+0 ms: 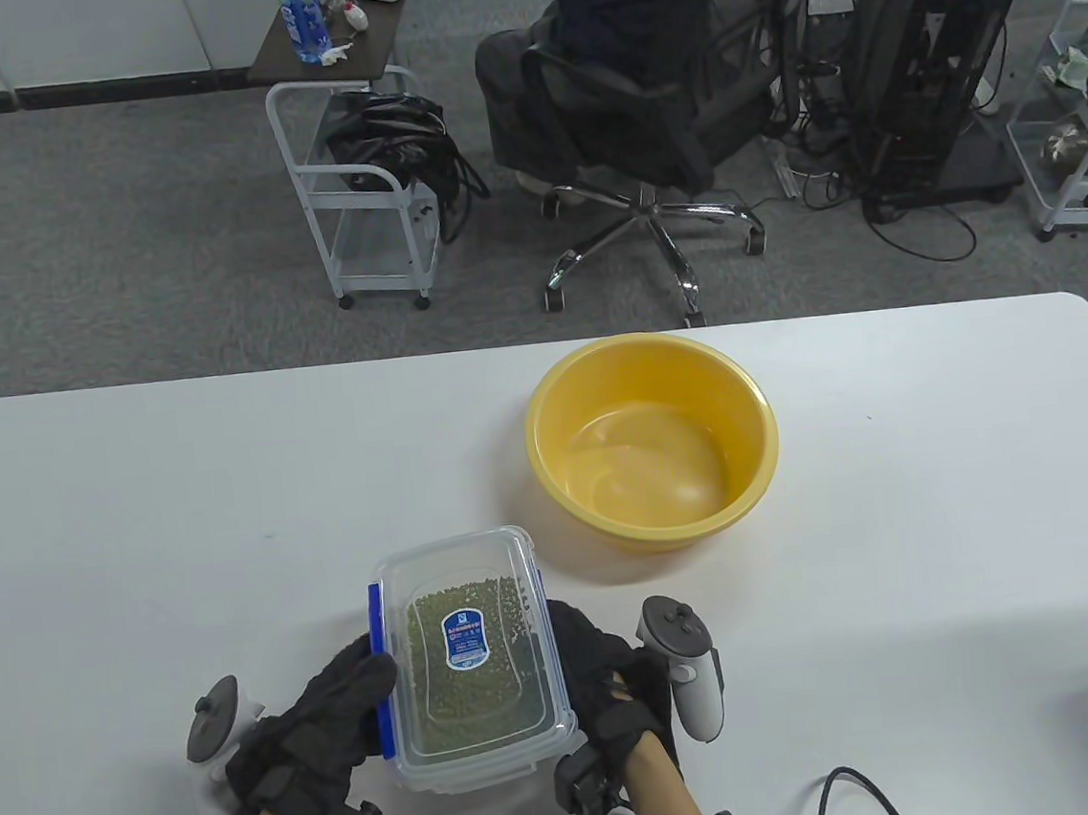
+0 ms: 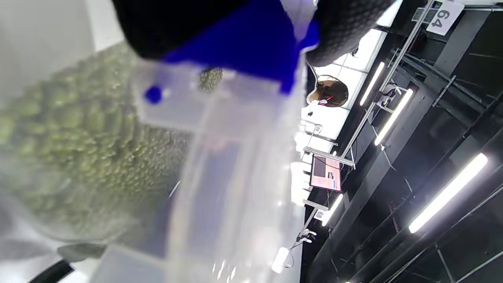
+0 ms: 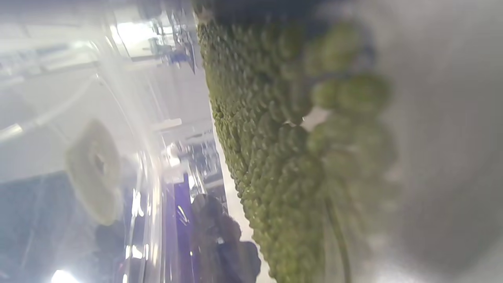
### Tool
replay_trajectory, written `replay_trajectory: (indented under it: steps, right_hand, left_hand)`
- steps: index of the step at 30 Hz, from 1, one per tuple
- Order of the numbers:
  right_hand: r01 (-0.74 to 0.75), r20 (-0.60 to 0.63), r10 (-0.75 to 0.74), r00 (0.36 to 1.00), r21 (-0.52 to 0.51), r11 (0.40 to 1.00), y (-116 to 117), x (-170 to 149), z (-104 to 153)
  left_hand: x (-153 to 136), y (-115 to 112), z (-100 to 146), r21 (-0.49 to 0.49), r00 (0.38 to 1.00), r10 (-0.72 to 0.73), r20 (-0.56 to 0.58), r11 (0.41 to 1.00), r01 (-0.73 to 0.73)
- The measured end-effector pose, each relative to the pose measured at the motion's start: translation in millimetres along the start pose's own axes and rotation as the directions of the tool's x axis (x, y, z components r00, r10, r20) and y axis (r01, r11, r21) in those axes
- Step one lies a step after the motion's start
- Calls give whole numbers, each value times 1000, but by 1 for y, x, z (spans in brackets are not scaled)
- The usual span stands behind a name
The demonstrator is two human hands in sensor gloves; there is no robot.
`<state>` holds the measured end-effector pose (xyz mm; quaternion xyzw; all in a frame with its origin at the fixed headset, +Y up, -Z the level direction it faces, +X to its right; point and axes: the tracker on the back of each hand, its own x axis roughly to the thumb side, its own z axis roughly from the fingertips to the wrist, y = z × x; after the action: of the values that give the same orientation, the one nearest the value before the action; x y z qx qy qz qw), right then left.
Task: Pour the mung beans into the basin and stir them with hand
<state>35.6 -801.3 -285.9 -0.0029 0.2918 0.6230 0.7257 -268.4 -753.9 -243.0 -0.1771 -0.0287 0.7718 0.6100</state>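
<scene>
Mung beans [image 1: 473, 669] sit in a lidded clear box [image 1: 459, 569] at the near worktop [image 1: 132, 524], gripped by left hand [image 1: 320, 722] and right hand [image 1: 609, 685] fingers. The yellow basin [image 1: 653, 440], farther right, holds no beans; opening, pouring and stirring remain.

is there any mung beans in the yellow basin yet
No, the yellow basin holds no beans; the mung beans all sit inside the lidded clear box near the table's front edge.

- I can't see my right hand's [image 1: 620, 698] fingers behind the clear lidded plastic box [image 1: 472, 659].
- The green mung beans [image 3: 271, 157] blur near my wrist lens.
</scene>
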Motion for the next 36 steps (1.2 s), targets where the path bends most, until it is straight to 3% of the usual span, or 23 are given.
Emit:
replay_trajectory:
  steps: [2,4,5,6,9,10,12,13,16,17,19,21,22,24,27,31,36]
  right_hand:
    - [-3,18,3,1000,-26,1000,-1,0,0]
    - [70,32,-72,997,60,996,6,-3,-2]
    - [91,42,-93,995,54,994,7,-2,-2]
    - [69,50,-70,996,21,997,8,-1,-3]
    - [-12,74,14,997,-33,999,6,-2,-3]
    - [3,65,-3,998,2,1000,8,-3,-4]
    - [13,54,-12,998,-10,1000,10,-2,-2]
    - [6,62,-4,998,-24,1000,9,-2,-2]
    - [6,79,-3,997,-37,999,7,1,-1]
    - [-1,81,4,997,-42,999,7,2,-1]
    - [-8,78,11,997,-44,999,7,1,-1]
    - [-23,72,25,997,-37,999,11,2,-1]
    - [-35,77,38,996,-47,998,11,2,-1]
    - [-53,75,58,996,-63,997,12,2,-1]
    - [-61,66,65,996,-55,997,14,2,-1]
    - [-92,67,98,993,-94,991,15,1,-1]
    - [-131,68,138,988,-97,987,12,-1,-6]
  left_hand:
    - [0,6,0,31,1000,-17,10,999,16]
    - [-5,7,-4,-52,963,262,68,964,-259]
    - [-5,8,-3,-50,951,309,19,950,-308]
    - [-6,10,-2,-46,959,283,-4,958,-283]
    - [0,12,-1,37,997,-56,-56,998,58]
    - [3,9,-1,75,982,-184,-42,980,186]
    - [15,5,-1,134,962,-272,0,954,269]
    - [20,4,0,151,958,-288,12,947,283]
    - [44,1,10,260,934,-302,189,933,249]
    - [48,-1,13,245,925,-317,210,933,264]
    - [49,-7,13,160,915,-362,179,928,336]
    - [44,-13,10,32,921,-387,55,922,385]
    - [42,-15,9,30,920,-387,52,922,386]
    - [40,-14,8,100,903,-431,8,898,428]
    - [39,-13,7,61,865,-497,-75,863,501]
    - [38,-10,7,181,871,-487,-69,852,491]
    - [40,-14,12,213,855,-516,-51,831,514]
